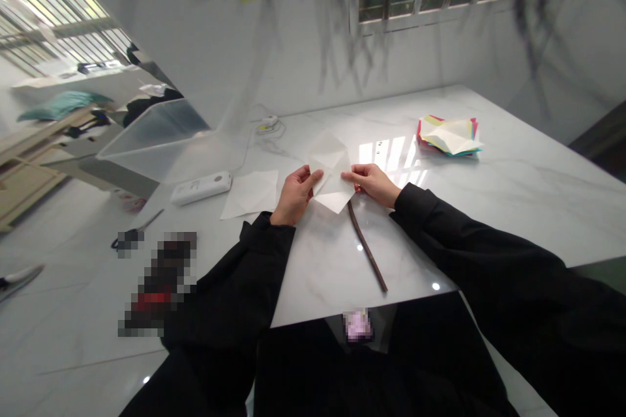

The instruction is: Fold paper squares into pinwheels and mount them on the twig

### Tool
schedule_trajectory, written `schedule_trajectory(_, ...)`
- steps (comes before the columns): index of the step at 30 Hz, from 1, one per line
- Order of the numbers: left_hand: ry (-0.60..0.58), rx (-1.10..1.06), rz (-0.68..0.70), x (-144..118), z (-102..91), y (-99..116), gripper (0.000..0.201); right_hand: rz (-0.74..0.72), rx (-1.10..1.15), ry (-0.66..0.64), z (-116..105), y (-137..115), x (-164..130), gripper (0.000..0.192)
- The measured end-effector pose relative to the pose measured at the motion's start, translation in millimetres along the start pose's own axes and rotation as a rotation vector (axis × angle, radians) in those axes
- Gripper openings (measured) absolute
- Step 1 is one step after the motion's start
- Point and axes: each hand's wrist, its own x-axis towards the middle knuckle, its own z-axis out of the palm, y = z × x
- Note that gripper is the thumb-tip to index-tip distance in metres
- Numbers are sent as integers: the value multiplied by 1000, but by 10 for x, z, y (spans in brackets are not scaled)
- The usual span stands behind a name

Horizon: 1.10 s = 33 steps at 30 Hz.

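Observation:
Between both hands a white sheet of paper is held up above the table, with creases running across it. My left hand pinches its left edge, thumb on top. At the right edge my right hand grips it between thumb and fingers. Below the paper a thin dark brown stick lies on the table, its upper end partly behind the paper. Just left of my left hand another white sheet rests flat, creased as well.
A white marbled table carries a stack of coloured papers at the back right. To the left are a long white device, scissors, a pixelated dark object and a clear plastic bin. A cable lies near the wall.

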Motion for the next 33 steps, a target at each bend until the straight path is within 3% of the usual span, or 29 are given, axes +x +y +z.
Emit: schedule_trajectory(33, -20, 43, 4, -24, 37, -40, 56, 1, -99, 14, 50, -68, -40, 45)
